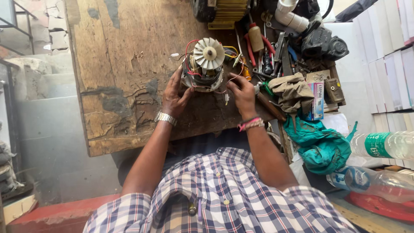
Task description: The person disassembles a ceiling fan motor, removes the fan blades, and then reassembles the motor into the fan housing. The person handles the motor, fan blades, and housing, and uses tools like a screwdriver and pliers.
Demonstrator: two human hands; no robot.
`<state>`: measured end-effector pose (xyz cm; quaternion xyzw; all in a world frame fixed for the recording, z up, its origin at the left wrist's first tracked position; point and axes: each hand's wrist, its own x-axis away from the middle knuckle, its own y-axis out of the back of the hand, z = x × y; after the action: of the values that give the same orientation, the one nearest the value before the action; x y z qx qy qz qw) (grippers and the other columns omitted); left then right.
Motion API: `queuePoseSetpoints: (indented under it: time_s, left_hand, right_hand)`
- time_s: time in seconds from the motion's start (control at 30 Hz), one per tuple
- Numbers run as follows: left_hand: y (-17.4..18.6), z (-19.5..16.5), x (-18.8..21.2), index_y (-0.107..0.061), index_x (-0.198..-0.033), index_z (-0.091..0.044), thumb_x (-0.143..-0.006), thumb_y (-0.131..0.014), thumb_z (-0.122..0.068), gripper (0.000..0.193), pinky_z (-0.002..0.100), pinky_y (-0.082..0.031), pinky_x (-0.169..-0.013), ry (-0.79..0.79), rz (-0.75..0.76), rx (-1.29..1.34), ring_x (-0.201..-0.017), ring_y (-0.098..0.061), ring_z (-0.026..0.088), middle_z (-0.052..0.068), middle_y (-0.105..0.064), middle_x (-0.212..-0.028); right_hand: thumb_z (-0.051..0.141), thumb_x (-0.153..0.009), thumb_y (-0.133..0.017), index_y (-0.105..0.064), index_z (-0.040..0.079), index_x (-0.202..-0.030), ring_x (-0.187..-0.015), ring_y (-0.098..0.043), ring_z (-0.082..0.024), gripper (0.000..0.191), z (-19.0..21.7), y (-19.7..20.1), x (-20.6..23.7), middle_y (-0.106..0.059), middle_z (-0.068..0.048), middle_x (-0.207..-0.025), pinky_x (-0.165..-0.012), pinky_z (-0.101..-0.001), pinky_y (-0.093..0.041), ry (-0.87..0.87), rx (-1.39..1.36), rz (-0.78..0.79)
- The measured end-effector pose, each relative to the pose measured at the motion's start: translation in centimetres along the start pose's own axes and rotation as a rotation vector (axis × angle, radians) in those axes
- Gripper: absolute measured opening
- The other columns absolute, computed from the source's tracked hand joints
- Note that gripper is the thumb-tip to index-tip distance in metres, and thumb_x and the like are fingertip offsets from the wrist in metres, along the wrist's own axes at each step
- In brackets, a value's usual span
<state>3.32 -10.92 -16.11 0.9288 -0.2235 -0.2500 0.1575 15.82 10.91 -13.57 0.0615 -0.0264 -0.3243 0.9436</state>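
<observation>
Head view, looking down on a worn wooden workbench. A small electric motor stands upright near the middle of the board, its white fan wheel on top and red and yellow wires looping around its body. Left hand: cupped against the motor's left side, fingers spread and pressed to the housing, steadying rather than enclosing it; a metal watch sits on the wrist. Right hand: resting at the motor's lower right, fingers curled near a thin wire; whether they pinch the wire cannot be told. Coloured bands circle this wrist. Just right of the motor lies a heap of hand tools, including red-handled pliers and screwdrivers, with a khaki rag and a small carton beside them. A teal cloth hangs off the bench's right edge, near 2 clear plastic bottles. A checked shirt fills the foreground.
</observation>
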Motion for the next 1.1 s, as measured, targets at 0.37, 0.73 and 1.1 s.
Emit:
queuePoseSetpoints:
  time_s: [0.37, 0.73, 1.1]
  left_hand:
    - [1.0, -0.9, -0.1, -0.040, -0.158, -0.023, -0.092, -0.081, -0.027, 0.078, 0.036, -0.063, -0.087, 0.082, 0.032, 0.091, -0.106, -0.073, 0.022, 0.014, -0.064, -0.141]
    - [0.2, -1.4, 0.2, -0.041, -0.156, -0.020, -0.094, -0.081, -0.020, 0.074, 0.037, -0.063, -0.096, 0.100, 0.005, 0.232, -0.119, -0.073, 0.024, 0.016, -0.066, -0.139]
    - [0.4, -1.0, 0.0, -0.034, -0.160, -0.017, -0.093, -0.080, -0.031, 0.082, 0.040, -0.062, -0.092, 0.116, 0.026, 0.026, -0.112, -0.075, 0.028, 0.016, -0.075, -0.124]
  right_hand:
    - [0.007, -0.102, -0.067, -0.066, -0.002, -0.134, -0.101, -0.068, -0.008, 0.033, 3.2, -3.8, -2.9, -0.075, -0.008, -0.118, -0.088, -0.0213, -0.057, 0.175, -0.115, 0.113]
    - [0.006, -0.103, -0.064, -0.065, -0.001, -0.134, -0.099, -0.067, -0.006, 0.032, 2.9, -3.1, -2.8, -0.074, -0.006, -0.117, -0.086, -0.0202, -0.057, 0.137, -0.184, 0.098]
    - [-0.014, -0.089, -0.047, -0.067, 0.007, -0.135, -0.060, -0.052, 0.000, 0.054, 2.1, -2.2, -1.9, -0.076, -0.006, -0.106, -0.050, -0.0160, -0.043, 0.039, -0.049, 0.103]
